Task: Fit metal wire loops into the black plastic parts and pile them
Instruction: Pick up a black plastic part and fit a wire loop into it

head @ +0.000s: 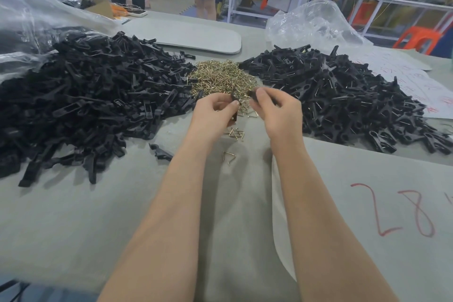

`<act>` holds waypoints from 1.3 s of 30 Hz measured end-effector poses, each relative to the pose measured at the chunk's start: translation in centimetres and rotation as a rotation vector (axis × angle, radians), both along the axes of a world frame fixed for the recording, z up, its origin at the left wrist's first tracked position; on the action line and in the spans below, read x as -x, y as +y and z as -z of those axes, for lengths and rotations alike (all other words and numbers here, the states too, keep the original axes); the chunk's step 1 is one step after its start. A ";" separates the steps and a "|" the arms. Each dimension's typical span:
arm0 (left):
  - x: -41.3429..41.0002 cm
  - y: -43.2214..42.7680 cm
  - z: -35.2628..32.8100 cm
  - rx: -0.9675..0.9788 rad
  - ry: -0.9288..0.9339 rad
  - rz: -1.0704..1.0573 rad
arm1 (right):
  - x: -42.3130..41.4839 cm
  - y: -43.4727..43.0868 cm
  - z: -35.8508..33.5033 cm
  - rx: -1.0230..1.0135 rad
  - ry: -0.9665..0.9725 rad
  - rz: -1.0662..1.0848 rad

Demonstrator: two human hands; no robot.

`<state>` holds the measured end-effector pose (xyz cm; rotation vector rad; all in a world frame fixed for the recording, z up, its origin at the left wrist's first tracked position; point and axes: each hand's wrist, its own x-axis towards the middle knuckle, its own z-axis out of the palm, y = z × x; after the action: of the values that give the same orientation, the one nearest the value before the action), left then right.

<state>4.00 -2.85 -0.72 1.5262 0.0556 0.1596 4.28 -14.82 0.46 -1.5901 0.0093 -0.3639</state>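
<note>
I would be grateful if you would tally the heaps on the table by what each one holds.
Heap of plain black plastic parts: 1
Heap of brass-coloured wire loops: 1
Heap of black plastic parts with wire fitted: 1
Total: 3 heaps

Two heaps of black plastic parts [85, 95] flank me, the right heap [343, 95] flecked with pale wire glints. Between them the wire loops [220, 76] gleam brassy gold. The table [73, 216] is dull grey, with red numerals [402, 213] scrawled on it. An orange stool [419, 38] stands behind.
</note>
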 end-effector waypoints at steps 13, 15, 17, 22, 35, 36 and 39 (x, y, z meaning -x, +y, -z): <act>0.5 -0.2 -0.6 0.179 0.065 0.052 | 0.4 0.5 -0.1 0.148 -0.061 -0.043; 0.5 -0.2 -0.6 0.174 0.060 0.052 | 0.4 0.5 -0.1 0.161 -0.052 -0.038; 0.5 -0.2 -0.7 0.182 0.060 0.053 | 0.4 0.6 -0.1 0.167 -0.039 -0.044; 0.7 -0.2 -1.0 0.279 0.084 0.070 | 0.7 0.7 -0.1 0.305 -0.105 0.065; 0.6 -0.1 -0.8 0.210 0.064 0.072 | 0.8 0.3 -0.5 0.229 -0.064 -0.064; 0.5 -0.1 -0.8 0.204 0.060 0.073 | 0.8 0.3 -0.5 0.228 -0.068 -0.067; 0.6 0.0 -0.8 0.184 0.047 0.077 | 0.7 0.2 -0.4 0.275 -0.065 -0.072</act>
<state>3.42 -2.88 0.09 1.3461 0.0482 0.0555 3.54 -14.66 0.90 -1.8442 -0.1536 -0.3724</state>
